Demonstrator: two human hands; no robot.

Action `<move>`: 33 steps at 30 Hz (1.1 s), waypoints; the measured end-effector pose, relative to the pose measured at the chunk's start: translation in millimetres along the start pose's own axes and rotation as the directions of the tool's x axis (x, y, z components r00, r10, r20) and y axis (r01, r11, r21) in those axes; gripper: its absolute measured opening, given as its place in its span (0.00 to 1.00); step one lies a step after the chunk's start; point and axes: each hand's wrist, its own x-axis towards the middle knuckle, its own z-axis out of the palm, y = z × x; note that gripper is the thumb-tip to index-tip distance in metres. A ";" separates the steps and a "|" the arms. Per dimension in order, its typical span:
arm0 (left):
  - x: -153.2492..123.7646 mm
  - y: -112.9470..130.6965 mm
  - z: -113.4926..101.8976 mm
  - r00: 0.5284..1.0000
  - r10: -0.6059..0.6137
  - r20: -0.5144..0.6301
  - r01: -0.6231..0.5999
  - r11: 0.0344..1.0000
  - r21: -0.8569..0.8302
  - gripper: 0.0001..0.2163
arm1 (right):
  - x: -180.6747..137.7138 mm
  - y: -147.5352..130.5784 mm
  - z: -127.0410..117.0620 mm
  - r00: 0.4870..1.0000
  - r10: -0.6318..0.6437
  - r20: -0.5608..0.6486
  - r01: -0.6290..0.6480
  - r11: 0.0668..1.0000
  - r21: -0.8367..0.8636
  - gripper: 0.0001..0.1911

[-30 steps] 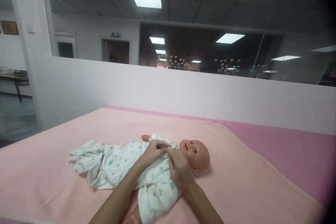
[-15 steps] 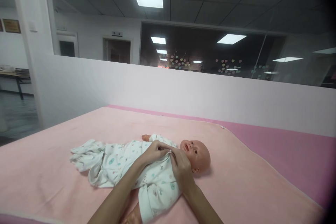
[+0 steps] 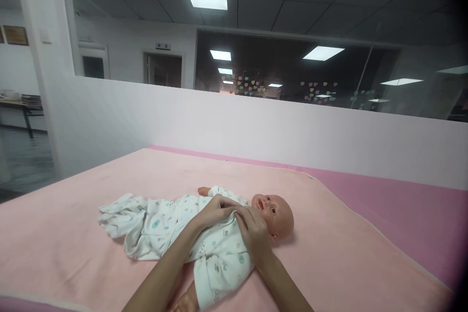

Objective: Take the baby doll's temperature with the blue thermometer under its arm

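A baby doll [image 3: 281, 214] lies on its back on a pink blanket [image 3: 351, 263], head to the right. It wears a white baby romper [image 3: 226, 243] with small printed figures, and its legs are hidden in the cloth at the left. My left hand [image 3: 218, 210] is closed on the romper's front at the upper chest, fingers pinching the fabric. Close against it, my right hand [image 3: 255, 231] pinches the same front edge just below the doll's chin. Both sets of fingertips meet there, and whatever fastening lies under them is hidden.
The blanket covers a pink padded surface [image 3: 409, 214]. Behind it runs a low white wall [image 3: 256, 126] with a dark window [image 3: 278, 63] above. At the far left, beyond a white pillar [image 3: 40, 58], stands a table [image 3: 18, 105] with things on it.
Both hands stay at the romper's chest. My right hand's fingers have shifted slightly over the cloth edge, and the small bit of edge between the hands is more covered.
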 end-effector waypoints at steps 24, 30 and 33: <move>-2.8 0.6 0.3 0.999 0.041 -0.016 -0.036 0.967 0.251 0.12 | -5.3 0.6 5.6 0.998 0.015 0.053 -0.019 0.996 0.082 0.15; -3.0 1.7 -1.6 0.999 0.050 0.019 -0.053 0.978 0.201 0.13 | -0.6 -0.1 1.9 0.997 0.060 0.048 -0.063 0.996 0.070 0.14; -2.8 2.3 -2.0 0.999 0.034 0.019 -0.037 0.987 0.155 0.14 | 2.1 -1.1 -0.2 0.996 0.071 0.051 -0.075 0.994 0.084 0.13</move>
